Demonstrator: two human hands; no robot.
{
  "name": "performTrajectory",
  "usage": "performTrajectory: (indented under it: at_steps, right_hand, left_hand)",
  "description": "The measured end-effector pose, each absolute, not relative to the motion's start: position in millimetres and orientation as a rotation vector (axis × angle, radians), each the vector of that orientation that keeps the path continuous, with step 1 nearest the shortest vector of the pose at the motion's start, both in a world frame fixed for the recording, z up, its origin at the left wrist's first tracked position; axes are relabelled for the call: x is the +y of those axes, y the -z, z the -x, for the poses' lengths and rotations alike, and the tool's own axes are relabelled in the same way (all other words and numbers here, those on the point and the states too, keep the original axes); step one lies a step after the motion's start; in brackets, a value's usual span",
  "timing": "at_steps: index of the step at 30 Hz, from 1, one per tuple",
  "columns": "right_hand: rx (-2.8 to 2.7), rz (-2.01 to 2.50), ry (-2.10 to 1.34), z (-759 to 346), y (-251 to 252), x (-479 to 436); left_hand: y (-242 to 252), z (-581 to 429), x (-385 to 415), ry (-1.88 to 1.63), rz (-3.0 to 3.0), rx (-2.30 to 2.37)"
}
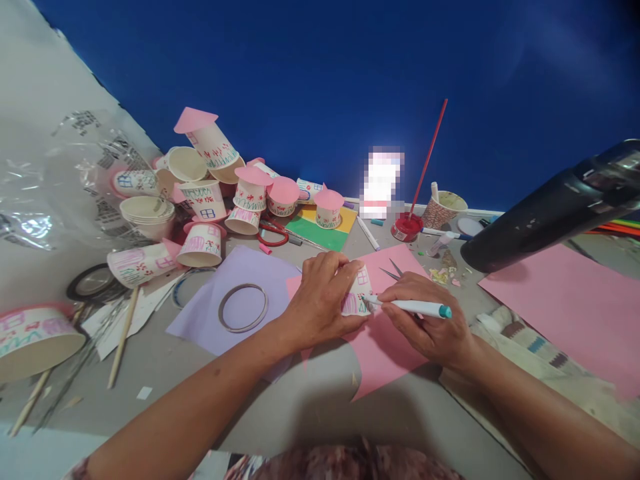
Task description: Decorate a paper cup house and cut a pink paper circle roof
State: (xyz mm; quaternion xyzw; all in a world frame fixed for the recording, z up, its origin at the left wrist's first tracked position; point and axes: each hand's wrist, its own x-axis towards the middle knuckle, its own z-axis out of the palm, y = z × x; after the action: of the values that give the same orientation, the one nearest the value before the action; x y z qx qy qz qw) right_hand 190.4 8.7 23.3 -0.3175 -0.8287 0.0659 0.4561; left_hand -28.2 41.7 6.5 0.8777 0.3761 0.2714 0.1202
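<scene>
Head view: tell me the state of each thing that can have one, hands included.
Left hand, closed on the decorated cup
Right hand, closed on the pen
Decorated cup, held, partly covered by fingers
Pen, held, tip at the cup
Pink sheet, under the hands, edge cut in a curve
Tape roll, lying flat
Plain cups, nested
Red stick, slanting from the red jar
</scene>
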Motion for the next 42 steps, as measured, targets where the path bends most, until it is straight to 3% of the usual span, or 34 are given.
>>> performTrajectory:
  at_steps: [27, 42]
  right_hand:
    - [-1.879, 0.911, -0.138, -201, -25, 10]
    - [-1.693, 1.421, -0.33, -215, -12, 36]
  left_hand:
    - [-4, 27, 40, -0.801, -2.544, 1.127]
    - [0, 29, 51, -0.986, -1.838, 0.991]
